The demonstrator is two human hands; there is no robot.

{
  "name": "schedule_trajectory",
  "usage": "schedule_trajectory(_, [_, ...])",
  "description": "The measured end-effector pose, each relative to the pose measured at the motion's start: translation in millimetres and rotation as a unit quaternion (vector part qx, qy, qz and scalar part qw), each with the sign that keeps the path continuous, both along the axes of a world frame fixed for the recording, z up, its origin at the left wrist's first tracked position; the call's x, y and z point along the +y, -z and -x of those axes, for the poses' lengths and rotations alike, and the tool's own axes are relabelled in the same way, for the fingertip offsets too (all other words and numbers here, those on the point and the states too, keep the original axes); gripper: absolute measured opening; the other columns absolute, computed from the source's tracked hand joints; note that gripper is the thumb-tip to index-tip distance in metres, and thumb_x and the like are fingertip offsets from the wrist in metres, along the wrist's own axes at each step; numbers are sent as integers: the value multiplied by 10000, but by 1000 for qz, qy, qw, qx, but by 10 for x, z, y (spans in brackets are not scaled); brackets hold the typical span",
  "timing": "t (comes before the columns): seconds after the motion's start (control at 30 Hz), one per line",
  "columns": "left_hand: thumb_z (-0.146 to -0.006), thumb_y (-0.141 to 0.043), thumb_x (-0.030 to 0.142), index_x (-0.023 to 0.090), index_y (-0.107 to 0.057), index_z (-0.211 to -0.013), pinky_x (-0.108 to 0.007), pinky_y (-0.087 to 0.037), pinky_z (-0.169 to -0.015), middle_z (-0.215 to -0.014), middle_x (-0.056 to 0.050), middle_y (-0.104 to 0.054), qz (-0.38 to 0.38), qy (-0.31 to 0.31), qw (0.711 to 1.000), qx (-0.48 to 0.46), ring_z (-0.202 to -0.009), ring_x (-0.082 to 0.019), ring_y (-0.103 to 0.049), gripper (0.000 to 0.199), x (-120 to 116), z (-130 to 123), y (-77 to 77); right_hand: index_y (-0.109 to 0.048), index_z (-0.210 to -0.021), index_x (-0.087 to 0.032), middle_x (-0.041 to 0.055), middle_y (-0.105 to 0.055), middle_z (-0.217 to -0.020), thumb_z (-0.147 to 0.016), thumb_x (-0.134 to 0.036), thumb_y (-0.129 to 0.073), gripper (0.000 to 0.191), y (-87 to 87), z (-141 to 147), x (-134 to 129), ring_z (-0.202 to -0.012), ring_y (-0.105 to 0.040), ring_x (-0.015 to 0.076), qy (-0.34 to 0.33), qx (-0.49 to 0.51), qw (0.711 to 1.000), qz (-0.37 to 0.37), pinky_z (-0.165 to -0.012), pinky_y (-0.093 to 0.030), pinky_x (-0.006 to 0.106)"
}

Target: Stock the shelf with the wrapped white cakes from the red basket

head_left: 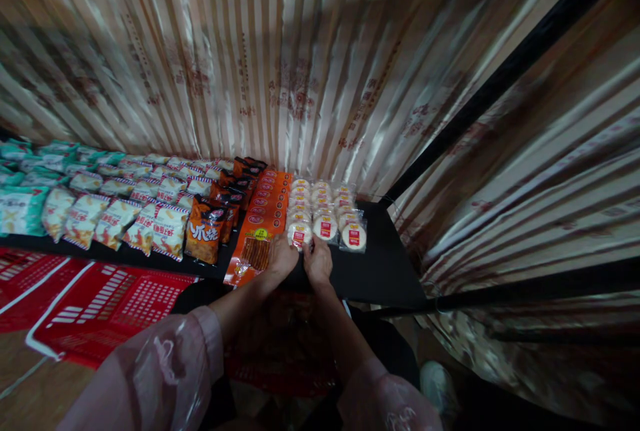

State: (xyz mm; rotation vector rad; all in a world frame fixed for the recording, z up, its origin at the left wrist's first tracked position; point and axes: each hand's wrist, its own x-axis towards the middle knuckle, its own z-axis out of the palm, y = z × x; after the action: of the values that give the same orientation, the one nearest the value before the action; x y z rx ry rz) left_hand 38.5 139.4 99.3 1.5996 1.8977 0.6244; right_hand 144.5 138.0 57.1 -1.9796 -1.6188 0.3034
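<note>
Packet (300, 236): white, round, red-labelled; lies on black table (377, 278) between left hand (283, 256) and right hand (318, 261).
Left hand: fingertips at packet's near left edge; grip or light touch, cannot tell.
Right hand: fingertips at near right edge; grip likewise cannot be told.
Round packets (326, 228): rows beyond both hands, also right.
Orange packs (269, 201): just left of left hand, reaching beyond it.
Snack bags (117, 221): farther left.
Red basket (95, 334): lower, left of left hand.

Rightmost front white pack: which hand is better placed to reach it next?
Right hand, most likely: it is nearer that white pack; the left hand lies farther away, near the orange packet.
</note>
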Motion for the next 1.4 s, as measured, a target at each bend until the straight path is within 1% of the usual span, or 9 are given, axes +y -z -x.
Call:
schedule_trajectory(0.13, [-755, -489, 79, 140, -588, -1139, -297, -417, -921, -1090, -134, -628, -5, -2, 1000, -1, -1037, -220, -565, 401, -3, 1, 18, -580, -1160, -101, 142, -631, -1025, -854, -281, -445, 379, 21, 8, 4, -968, -543, 229, 5, 3, 1000, -10, -857, -394, 308])
schedule_trajectory(0.33, [-754, -472, 71, 117, -591, -1137, -302, -418, -908, -1100, -152, -616, -14, -4, 1000, 2, -1030, -233, -566, 404, -5, 2, 31, -590, -1153, -142, 121, -628, -1013, -841, -299, -467, 370, 3, 14, 8, -927, -549, 222, 15, 16, 1000, -11, -825, -408, 302])
schedule_trajectory(0.53, [-766, -466, 83, 106, -544, -1197, -290, -394, -949, -1124, -146, -598, -24, 4, 1000, 14, -1074, -219, -532, 439, -31, -5, 59, -569, -1158, -120, 124, -619, -998, -831, -296, -442, 392, 8, 33, 1, -919, -532, 228, 25, 39, 999, -11, -838, -401, 322])
schedule_trajectory(0.77, [-811, -448, 133, 118, -567, -1163, -265, -399, -945, -1168, -142, -549, -32, 22, 998, 39, -1085, -210, -515, 372, -90, -16, 74, -551, -1120, -130, 105, -604, -991, -811, -294, -450, 364, 43, 38, -2, -892, -513, 212, 27, 70, 997, -31, -853, -400, 323])
schedule_trajectory(0.97, [-785, -469, 111, 106, -589, -1125, -306, -415, -949, -1154, -151, -545, -67, 20, 997, 36, -1086, -231, -513, 361, -121, -44, 135, -552, -1113, -119, 118, -580, -992, -815, -322, -448, 376, 75, 17, -11, -854, -508, 202, 25, 74, 995, -56, -852, -414, 344])
schedule_trajectory(1.07, [-765, -461, 72, 107, -612, -1079, -313, -430, -939, -1156, -149, -542, -78, 16, 997, 22, -1074, -228, -525, 350, -195, -63, 115, -542, -1134, -114, 127, -569, -1001, -820, -348, -443, 404, 79, 15, -55, -840, -508, 198, 25, 88, 992, -82, -838, -427, 353])
schedule_trajectory(1.2, [-755, -438, 46, 108, -628, -1027, -321, -444, -922, -1105, -139, -566, -92, 31, 995, -10, -1036, -220, -542, 337, -337, -92, 93, -558, -1107, -116, 130, -557, -1001, -831, -319, -403, 376, 73, 31, -176, -812, -522, 184, 24, 112, 988, -103, -828, -442, 354])
schedule_trajectory(1.27, [-749, -433, 41, 122, -631, -1001, -321, -449, -912, -1081, -124, -569, -96, 36, 994, -22, -1012, -210, -546, 331, -416, -101, 127, -562, -1098, -121, 121, -559, -985, -833, -301, -387, 365, 71, 50, -256, -803, -529, 177, 19, 121, 986, -112, -812, -452, 344])
schedule_trajectory(1.4, [-730, -411, 14, 160, -635, -917, -293, -453, -879, -984, -74, -571, -107, 65, 991, -53, -940, -168, -546, 326, -613, -86, 273, -573, -1062, -132, 108, -579, -954, -841, -267, -363, 333, 83, 105, -463, -846, -547, 176, 9, 146, 978, -152, -794, -460, 320])
